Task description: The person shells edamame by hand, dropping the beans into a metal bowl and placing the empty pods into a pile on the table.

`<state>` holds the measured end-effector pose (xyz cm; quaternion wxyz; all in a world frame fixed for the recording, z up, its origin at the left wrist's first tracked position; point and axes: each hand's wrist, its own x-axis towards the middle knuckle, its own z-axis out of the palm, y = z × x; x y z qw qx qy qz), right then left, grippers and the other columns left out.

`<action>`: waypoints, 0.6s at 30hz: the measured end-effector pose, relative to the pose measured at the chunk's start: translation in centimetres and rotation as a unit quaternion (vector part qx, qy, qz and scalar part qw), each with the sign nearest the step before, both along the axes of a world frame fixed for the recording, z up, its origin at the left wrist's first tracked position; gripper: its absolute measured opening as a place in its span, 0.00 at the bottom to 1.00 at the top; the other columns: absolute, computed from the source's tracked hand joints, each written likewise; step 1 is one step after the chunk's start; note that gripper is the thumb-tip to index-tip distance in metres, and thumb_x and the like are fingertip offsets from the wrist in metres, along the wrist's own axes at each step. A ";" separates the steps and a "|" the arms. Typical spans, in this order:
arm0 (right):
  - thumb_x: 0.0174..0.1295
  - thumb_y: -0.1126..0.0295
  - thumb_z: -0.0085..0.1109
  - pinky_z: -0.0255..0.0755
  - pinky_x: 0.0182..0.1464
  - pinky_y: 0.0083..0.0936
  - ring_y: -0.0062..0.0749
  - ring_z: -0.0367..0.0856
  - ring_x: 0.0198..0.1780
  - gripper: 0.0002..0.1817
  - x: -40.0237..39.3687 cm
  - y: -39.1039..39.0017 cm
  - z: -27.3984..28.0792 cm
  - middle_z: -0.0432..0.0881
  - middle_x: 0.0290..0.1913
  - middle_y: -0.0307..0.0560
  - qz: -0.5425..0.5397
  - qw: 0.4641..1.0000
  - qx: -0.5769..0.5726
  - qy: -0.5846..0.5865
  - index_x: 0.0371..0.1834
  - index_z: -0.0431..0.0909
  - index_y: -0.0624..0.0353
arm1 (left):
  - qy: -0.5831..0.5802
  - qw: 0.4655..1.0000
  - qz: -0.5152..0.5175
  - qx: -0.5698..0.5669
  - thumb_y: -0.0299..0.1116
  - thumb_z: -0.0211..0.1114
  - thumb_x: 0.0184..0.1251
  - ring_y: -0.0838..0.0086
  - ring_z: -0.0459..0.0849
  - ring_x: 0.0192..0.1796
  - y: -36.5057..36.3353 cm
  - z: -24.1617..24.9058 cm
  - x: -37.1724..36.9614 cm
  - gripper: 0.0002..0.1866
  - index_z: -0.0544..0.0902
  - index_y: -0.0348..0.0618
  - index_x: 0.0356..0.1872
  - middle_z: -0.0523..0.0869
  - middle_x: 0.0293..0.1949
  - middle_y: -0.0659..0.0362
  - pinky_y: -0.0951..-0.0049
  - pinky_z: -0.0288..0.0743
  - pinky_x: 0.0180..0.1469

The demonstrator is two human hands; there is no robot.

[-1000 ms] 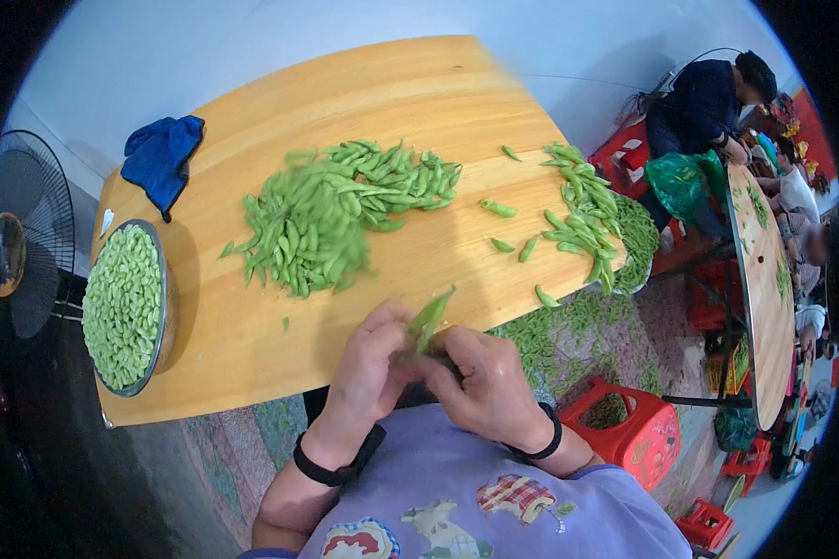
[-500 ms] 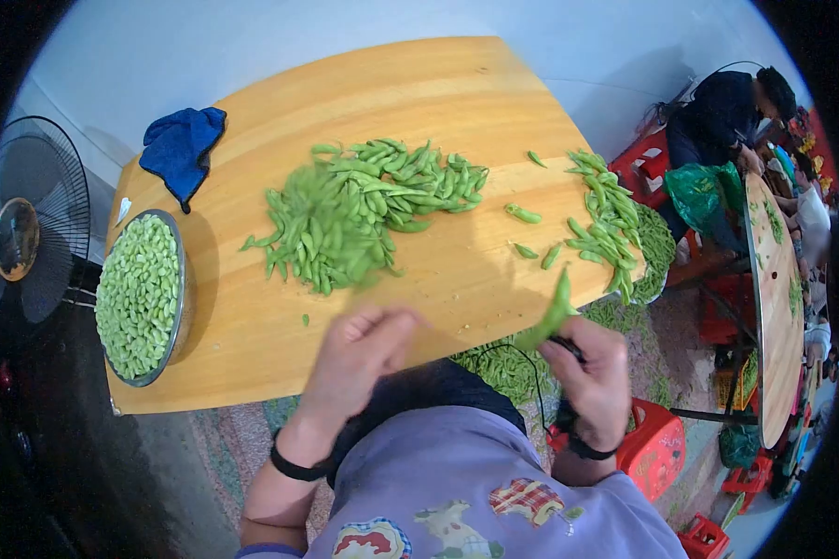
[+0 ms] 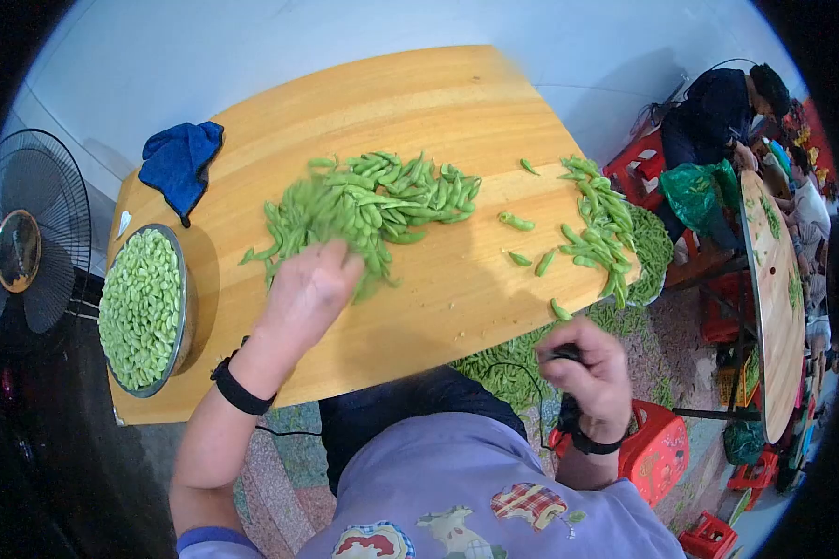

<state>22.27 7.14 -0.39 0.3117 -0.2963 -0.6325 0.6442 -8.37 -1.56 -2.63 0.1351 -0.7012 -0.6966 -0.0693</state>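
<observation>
My left hand point(image 3: 309, 287) is at the near edge of a pile of green edamame pods point(image 3: 410, 191) on the wooden table, with its fingers curled inward. Part of the pile blurs behind it, and what those fingers hold, if anything, is hidden. At the table's near right edge, my right hand point(image 3: 595, 371) is closed around a small black object point(image 3: 567, 352). One pod point(image 3: 560, 310) shows just beyond its knuckles, at the table edge. A second heap of pods point(image 3: 598, 224) lies along the table's right end, with a few loose pods point(image 3: 516, 222) beside it.
A metal bowl point(image 3: 188, 321) full of shelled beans stands at the left, near a blue cloth point(image 3: 181, 166) and a fan point(image 3: 28, 247). Pods cover the floor under the table. Red stools point(image 3: 657, 447) stand at the right. A person point(image 3: 713, 116) sits by another table point(image 3: 772, 317).
My left hand has moved forward and left to the pile. The pod held in my right hand is out of it, and a pod now shows at the table edge nearby.
</observation>
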 end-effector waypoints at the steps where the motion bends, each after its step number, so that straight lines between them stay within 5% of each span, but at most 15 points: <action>1: 0.51 0.71 0.61 0.65 0.29 0.20 0.25 0.73 0.27 0.13 -0.9 0.2 0.0 0.75 0.25 0.41 0.067 0.994 0.055 -0.061 0.38 0.75 0.64 | 0.022 0.999 -0.039 0.015 0.24 0.60 0.43 0.62 0.77 0.28 -0.2 0.1 0.4 0.07 0.73 0.41 0.26 0.72 0.25 0.54 0.67 0.73 0.27; 5: 0.55 0.75 0.57 0.68 0.32 0.28 0.37 0.76 0.30 0.06 -4.8 -0.1 0.1 0.75 0.28 0.49 0.200 0.963 0.152 -0.095 0.35 0.74 0.63 | 0.040 0.999 0.012 0.015 0.22 0.59 0.42 0.63 0.77 0.27 -0.7 -1.4 0.5 0.08 0.72 0.40 0.26 0.72 0.26 0.54 0.67 0.73 0.28; 8: 0.56 0.74 0.56 0.68 0.33 0.30 0.44 0.75 0.31 0.05 -7.1 -0.1 -0.4 0.75 0.28 0.51 0.187 0.950 0.238 -0.073 0.34 0.72 0.63 | 0.103 0.992 0.059 0.037 0.22 0.59 0.42 0.69 0.79 0.26 -0.6 -1.7 -0.1 0.06 0.70 0.43 0.21 0.72 0.21 0.56 0.71 0.74 0.22; 11: 0.57 0.73 0.55 0.68 0.33 0.30 0.43 0.75 0.31 0.06 -8.4 0.0 0.5 0.75 0.28 0.51 0.164 0.941 0.279 -0.096 0.34 0.71 0.63 | -0.060 0.990 0.019 0.124 0.22 0.61 0.46 0.74 0.77 0.24 -0.1 -0.2 -0.7 0.07 0.71 0.43 0.23 0.72 0.21 0.60 0.76 0.70 0.22; 12: 0.57 0.73 0.55 0.68 0.33 0.29 0.41 0.75 0.30 0.06 -8.7 0.1 0.4 0.75 0.28 0.51 0.165 0.955 0.234 -0.082 0.35 0.72 0.63 | -0.384 0.914 0.087 0.104 0.23 0.62 0.49 0.78 0.74 0.23 0.0 1.3 -0.8 0.06 0.72 0.43 0.24 0.72 0.21 0.63 0.79 0.67 0.22; 13: 0.57 0.73 0.56 0.68 0.32 0.28 0.39 0.75 0.29 0.07 -9.0 0.1 0.4 0.75 0.28 0.50 0.166 0.966 0.188 -0.068 0.35 0.73 0.64 | -0.663 0.731 0.143 0.072 0.25 0.63 0.53 0.82 0.72 0.22 0.1 2.6 -0.9 0.06 0.73 0.44 0.25 0.71 0.21 0.66 0.82 0.64 0.21; 14: 0.57 0.73 0.56 0.68 0.32 0.28 0.39 0.75 0.29 0.07 -9.4 0.3 0.4 0.75 0.28 0.50 0.166 0.965 0.192 -0.068 0.35 0.73 0.64 | -0.809 0.574 0.115 0.042 0.28 0.62 0.58 0.87 0.67 0.22 -0.2 3.2 -1.4 0.04 0.75 0.44 0.28 0.72 0.22 0.70 0.86 0.59 0.23; 15: 0.57 0.72 0.57 0.68 0.32 0.27 0.36 0.75 0.29 0.07 -9.9 0.5 0.4 0.75 0.28 0.50 0.160 0.969 0.179 -0.052 0.37 0.74 0.64 | -0.810 0.574 0.112 0.045 0.28 0.62 0.58 0.87 0.67 0.22 -0.3 3.5 -1.4 0.04 0.75 0.44 0.28 0.72 0.22 0.70 0.86 0.59 0.23; 17: 0.57 0.72 0.57 0.68 0.32 0.27 0.34 0.74 0.29 0.08 -11.0 0.6 0.3 0.76 0.28 0.49 0.152 0.973 0.167 -0.039 0.38 0.75 0.64 | -0.896 0.440 0.058 -0.009 0.26 0.61 0.58 0.87 0.66 0.22 -0.1 3.7 -0.8 0.02 0.77 0.42 0.31 0.74 0.23 0.68 0.86 0.58 0.23; 18: 0.56 0.73 0.58 0.69 0.32 0.26 0.33 0.74 0.29 0.09 -11.5 0.6 0.3 0.76 0.29 0.49 0.153 0.973 0.171 -0.022 0.39 0.76 0.64 | -0.898 0.436 0.054 -0.009 0.26 0.61 0.58 0.87 0.66 0.22 0.1 3.7 -0.3 0.02 0.77 0.42 0.31 0.74 0.23 0.68 0.86 0.58 0.23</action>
